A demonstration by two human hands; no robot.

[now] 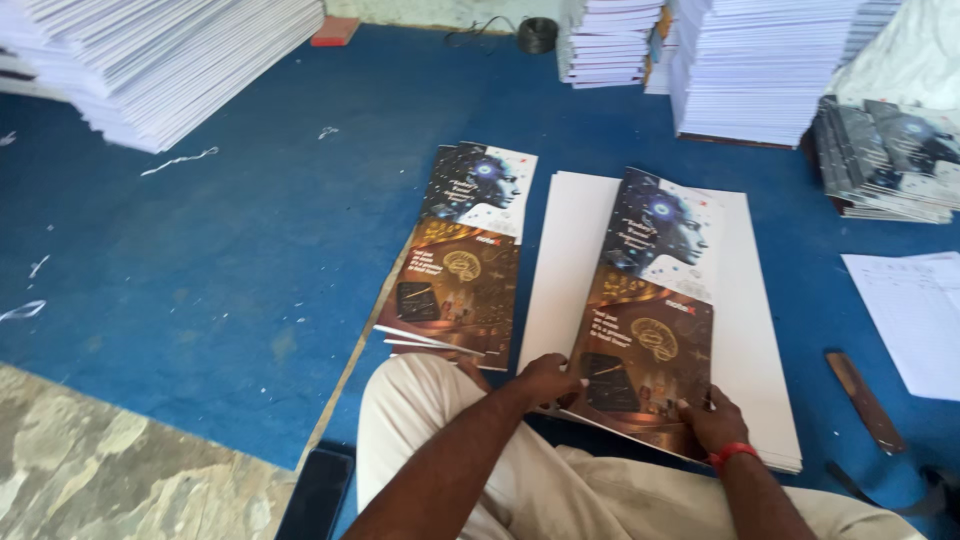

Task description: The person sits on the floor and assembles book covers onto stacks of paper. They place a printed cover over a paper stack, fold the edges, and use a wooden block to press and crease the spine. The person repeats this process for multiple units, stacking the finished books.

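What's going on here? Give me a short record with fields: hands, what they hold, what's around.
left hand: rests on the near left edge of the printed cover sheet
right hand: presses the same sheet's near right corner
under it: stack of white sheets
beside: pile of printed covers to the left
floor: blue mat
nearby: wooden stick, tall paper stacks

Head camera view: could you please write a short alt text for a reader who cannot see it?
Both hands, left hand and right hand, press on a dark printed cover sheet lying on a stack of white sheets on a blue floor mat. A pile of similar covers lies to the left, with tall white paper stacks behind.
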